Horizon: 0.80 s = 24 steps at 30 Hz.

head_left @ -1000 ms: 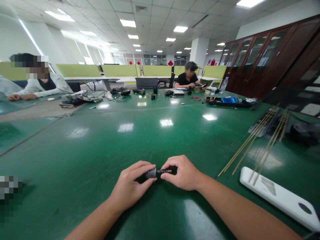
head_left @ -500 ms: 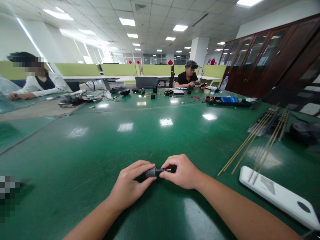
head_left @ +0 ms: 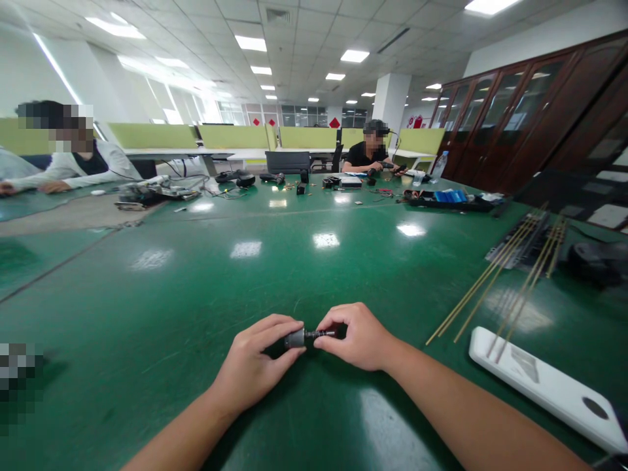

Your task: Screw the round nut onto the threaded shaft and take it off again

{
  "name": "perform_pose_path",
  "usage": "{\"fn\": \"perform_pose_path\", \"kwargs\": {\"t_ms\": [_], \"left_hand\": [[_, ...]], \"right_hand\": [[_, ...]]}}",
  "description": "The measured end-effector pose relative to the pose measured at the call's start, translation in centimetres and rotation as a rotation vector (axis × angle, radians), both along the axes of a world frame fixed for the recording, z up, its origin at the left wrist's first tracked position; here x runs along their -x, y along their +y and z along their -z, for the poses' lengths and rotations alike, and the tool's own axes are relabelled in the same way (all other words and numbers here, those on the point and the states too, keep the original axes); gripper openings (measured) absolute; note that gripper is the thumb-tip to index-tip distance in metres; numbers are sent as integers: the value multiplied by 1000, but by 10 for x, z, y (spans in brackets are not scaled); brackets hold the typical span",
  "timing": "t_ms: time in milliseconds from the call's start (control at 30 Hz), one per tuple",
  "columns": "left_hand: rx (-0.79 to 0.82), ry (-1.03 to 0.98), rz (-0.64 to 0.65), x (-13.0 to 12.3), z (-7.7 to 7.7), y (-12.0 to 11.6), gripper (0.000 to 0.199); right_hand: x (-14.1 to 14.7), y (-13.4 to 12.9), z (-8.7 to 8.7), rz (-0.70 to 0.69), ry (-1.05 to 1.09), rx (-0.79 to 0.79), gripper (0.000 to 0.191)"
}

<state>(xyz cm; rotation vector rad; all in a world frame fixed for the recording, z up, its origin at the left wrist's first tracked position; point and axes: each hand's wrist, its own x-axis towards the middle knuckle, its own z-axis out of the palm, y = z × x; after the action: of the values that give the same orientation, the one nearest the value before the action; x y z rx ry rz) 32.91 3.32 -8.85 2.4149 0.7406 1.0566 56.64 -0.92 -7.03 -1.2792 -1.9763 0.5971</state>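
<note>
A small dark grey cylinder [head_left: 295, 338] with a thin ridged shaft [head_left: 320, 334] lies sideways between my hands, low in the middle of the view. My left hand [head_left: 260, 360] grips the cylinder between thumb and fingers. At the shaft, my right hand [head_left: 356, 337] pinches with thumb and forefinger, and the shaft's tip points to the right. Both hands are at the green tabletop [head_left: 206, 294].
A white elongated device [head_left: 544, 386] lies at the right, below thin brass-coloured rods [head_left: 495, 275]. Farther off are a black tray [head_left: 446, 199], a bottle [head_left: 440, 165], cables and small parts. Two people sit at the far side and far left.
The person at the far left has shifted their head and hands slightly. My hands and the held part look almost unchanged.
</note>
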Motion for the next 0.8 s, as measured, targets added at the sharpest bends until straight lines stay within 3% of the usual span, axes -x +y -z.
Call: {"fn": "perform_pose_path", "kwargs": {"t_ms": [800], "left_hand": [[-10, 4, -48, 3, -1, 3, 29]], "right_hand": [[-3, 2, 0, 16, 10, 4, 10]]}}
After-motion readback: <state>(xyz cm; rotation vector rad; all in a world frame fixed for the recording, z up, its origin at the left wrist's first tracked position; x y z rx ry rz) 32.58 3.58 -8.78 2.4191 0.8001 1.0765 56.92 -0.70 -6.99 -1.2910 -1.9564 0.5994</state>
